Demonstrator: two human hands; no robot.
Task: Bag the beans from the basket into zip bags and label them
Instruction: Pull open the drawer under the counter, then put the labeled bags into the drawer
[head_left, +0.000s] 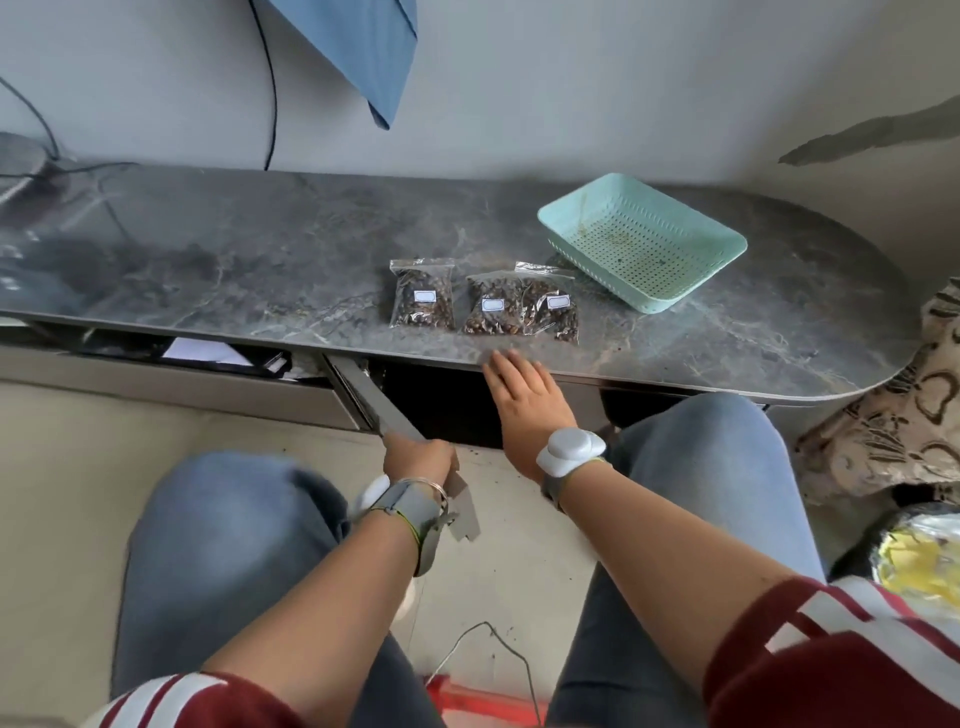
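R hand (524, 402), fingers straight, lay at table (260, 249) edge, bags (491, 306) just beyond. L hand (418, 457), farther off, gripped grey panel (363, 395).

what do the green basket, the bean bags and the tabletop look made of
Basket: matte mint plastic, apparently moulded, given its regular perforations. Bags: thin clear plastic film; glossy, beans show through. Tabletop: polished grey stone or a stone-look slab; veined and reflective, unclear which.
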